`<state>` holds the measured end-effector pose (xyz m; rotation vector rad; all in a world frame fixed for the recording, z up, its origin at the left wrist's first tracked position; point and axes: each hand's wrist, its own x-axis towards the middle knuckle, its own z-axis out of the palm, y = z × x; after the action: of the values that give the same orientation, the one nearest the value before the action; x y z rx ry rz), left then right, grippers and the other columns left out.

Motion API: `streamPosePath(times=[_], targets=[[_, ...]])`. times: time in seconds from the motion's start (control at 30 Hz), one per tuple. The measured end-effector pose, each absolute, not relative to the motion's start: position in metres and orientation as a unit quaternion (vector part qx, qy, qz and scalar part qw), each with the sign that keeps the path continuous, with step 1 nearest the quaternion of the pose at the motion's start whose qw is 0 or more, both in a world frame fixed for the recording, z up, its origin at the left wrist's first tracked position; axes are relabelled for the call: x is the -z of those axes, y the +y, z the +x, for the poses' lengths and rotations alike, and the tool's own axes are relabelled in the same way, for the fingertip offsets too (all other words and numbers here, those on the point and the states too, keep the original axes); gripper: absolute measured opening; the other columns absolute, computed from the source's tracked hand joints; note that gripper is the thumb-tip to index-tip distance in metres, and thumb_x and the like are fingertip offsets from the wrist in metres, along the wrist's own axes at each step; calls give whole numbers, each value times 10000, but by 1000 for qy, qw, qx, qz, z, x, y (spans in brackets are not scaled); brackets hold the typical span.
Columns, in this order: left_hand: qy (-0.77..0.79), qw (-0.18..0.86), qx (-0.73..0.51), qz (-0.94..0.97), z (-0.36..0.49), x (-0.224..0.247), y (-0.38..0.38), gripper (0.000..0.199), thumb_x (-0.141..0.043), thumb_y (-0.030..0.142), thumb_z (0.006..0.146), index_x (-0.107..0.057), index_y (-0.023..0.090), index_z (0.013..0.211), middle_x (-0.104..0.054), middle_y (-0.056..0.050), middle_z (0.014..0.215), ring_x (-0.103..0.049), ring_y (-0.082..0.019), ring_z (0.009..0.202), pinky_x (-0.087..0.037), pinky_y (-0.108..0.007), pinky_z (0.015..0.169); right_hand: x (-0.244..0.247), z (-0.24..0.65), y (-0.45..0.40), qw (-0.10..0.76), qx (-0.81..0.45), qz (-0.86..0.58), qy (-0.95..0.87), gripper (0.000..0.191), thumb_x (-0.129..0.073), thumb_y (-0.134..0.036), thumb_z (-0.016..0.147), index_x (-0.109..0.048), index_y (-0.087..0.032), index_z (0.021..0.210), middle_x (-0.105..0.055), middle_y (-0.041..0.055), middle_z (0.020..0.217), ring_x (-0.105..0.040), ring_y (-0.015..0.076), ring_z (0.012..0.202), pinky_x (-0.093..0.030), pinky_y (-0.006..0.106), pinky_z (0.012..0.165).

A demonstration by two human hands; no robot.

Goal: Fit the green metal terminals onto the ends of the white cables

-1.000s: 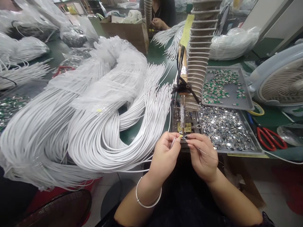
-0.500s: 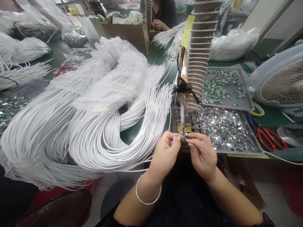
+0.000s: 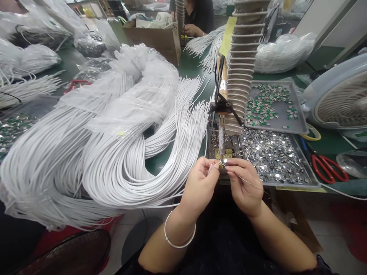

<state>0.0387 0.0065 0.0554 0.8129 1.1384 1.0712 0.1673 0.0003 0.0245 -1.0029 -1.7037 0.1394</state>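
Observation:
My left hand [image 3: 202, 184] pinches the end of a white cable close under the tip of the soldering iron [image 3: 221, 133], which is fixed upright. Between the fingers of my right hand [image 3: 246, 187] are a small metal connector [image 3: 225, 161] and a thin wire [image 3: 248, 182] that trails off to the right. Both hands' fingertips nearly meet at the iron's tip. Exactly how the cable end and connector touch is too small to tell. A yellow sponge [image 3: 228, 153] lies behind the fingertips.
White cable bundles [image 3: 114, 168] fill the left. At right are a tray of metal connectors [image 3: 275, 156], a tray of green-ended parts [image 3: 295, 103], red-handled pliers [image 3: 329, 168] and a fan [image 3: 341, 99]. A ribbed hose [image 3: 243, 65] hangs beside the iron. Another person [image 3: 197, 17] sits opposite.
The fingertips of both hands have shifted very slightly, staying together at the iron's tip. The other person's hand across the table has moved a little.

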Motion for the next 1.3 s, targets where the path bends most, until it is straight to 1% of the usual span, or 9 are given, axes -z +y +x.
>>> streamPosePath(times=[0.23, 0.43, 0.63, 0.73, 0.9, 1.0, 1.13, 1.2, 1.3], targets=[[490, 637, -481, 350, 38, -57, 5, 105, -603, 246, 791, -542, 169, 752, -580, 35, 706, -421, -55, 518, -364, -201, 544, -26, 166, 0, 550, -58, -422, -719, 221, -524, -68, 827, -623, -206, 967, -630, 77, 939, -630, 184, 879, -552, 358, 748], [492, 640, -475, 351, 37, -58, 5, 143, -614, 280, 778, -530, 169, 744, -577, 36, 716, -385, -45, 494, -319, -192, 489, -26, 165, 1, 550, -46, -428, -716, 227, -532, -80, 829, -622, -221, 981, -633, 69, 938, -632, 186, 877, -557, 362, 740], [484, 643, -480, 349, 37, -58, 6, 146, -613, 265, 783, -522, 160, 742, -570, 27, 723, -369, -35, 496, -292, -177, 472, -26, 164, 2, 552, -48, -426, -715, 215, -537, -84, 829, -626, -218, 973, -630, 73, 943, -631, 179, 869, -557, 356, 740], [483, 643, -483, 346, 37, -57, 5, 150, -608, 263, 784, -514, 161, 726, -575, 21, 733, -391, -42, 517, -314, -179, 495, -26, 164, 0, 552, -49, -431, -713, 207, -527, -104, 836, -629, -227, 968, -638, 66, 927, -638, 186, 863, -556, 366, 735], [483, 643, -480, 351, 38, -50, 3, 149, -605, 267, 780, -510, 170, 719, -608, -9, 821, -504, -87, 658, -395, -200, 598, -24, 166, -2, 547, -59, -430, -715, 200, -501, -114, 847, -616, -222, 970, -645, 68, 912, -640, 193, 858, -550, 373, 730], [489, 637, -467, 369, 38, -45, -1, 166, -592, 291, 789, -504, 175, 710, -613, -16, 841, -508, -94, 659, -397, -209, 600, -20, 168, -6, 551, -74, -427, -714, 197, -475, -106, 855, -595, -212, 969, -631, 68, 897, -626, 192, 853, -538, 372, 718], [492, 637, -436, 403, 38, -42, -7, 185, -580, 295, 794, -480, 181, 689, -611, -22, 849, -507, -102, 669, -402, -224, 628, -13, 170, -15, 596, -150, -437, -656, 164, -407, -125, 893, -549, -206, 895, -577, 34, 785, -592, 165, 759, -509, 349, 673], [493, 634, -417, 426, 36, -41, -10, 186, -578, 287, 798, -478, 182, 681, -601, -23, 828, -514, -114, 697, -411, -235, 656, -12, 170, -19, 628, -235, -440, -597, 165, -385, -149, 915, -531, -210, 869, -541, 7, 732, -571, 139, 680, -501, 321, 628], [483, 621, -400, 470, 33, -38, -17, 179, -551, 291, 829, -502, 188, 692, -600, -26, 806, -539, -136, 736, -432, -258, 704, -14, 173, -24, 647, -361, -420, -523, 153, -397, -201, 929, -549, -215, 916, -527, -7, 709, -548, 110, 596, -493, 265, 531]])
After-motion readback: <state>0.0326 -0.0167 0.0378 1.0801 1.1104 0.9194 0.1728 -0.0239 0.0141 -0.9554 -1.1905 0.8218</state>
